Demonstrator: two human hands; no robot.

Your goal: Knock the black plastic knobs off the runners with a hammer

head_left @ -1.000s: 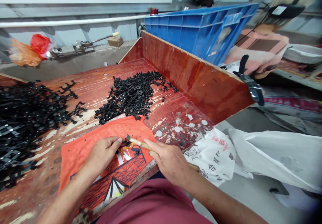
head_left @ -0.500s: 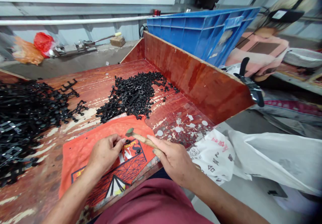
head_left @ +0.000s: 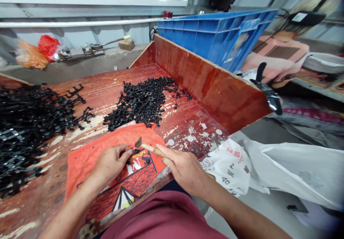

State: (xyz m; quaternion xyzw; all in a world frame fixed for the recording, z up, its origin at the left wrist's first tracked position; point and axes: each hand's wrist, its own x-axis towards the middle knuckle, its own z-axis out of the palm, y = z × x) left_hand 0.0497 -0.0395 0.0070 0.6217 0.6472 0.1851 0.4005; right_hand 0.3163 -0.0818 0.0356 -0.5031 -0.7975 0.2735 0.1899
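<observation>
My right hand is wrapped round the wooden handle of a small hammer. The hammer's dark head sits just right of my left fingertips, above an orange printed cloth. Thumb and fingers of my left hand are pinched on a small black part, mostly hidden by the fingers. Another small black piece lies on the cloth. Beyond the cloth is a heap of small black parts.
A larger pile of black jointed linkages covers the left of the red wooden table. A raised board edges the right side, with a blue crate behind. White sacks lie at right. Another person sits beyond.
The hammer head has tilted and shifted slightly, staying close to my left fingers. My left hand has barely moved. The view has shifted very slightly.
</observation>
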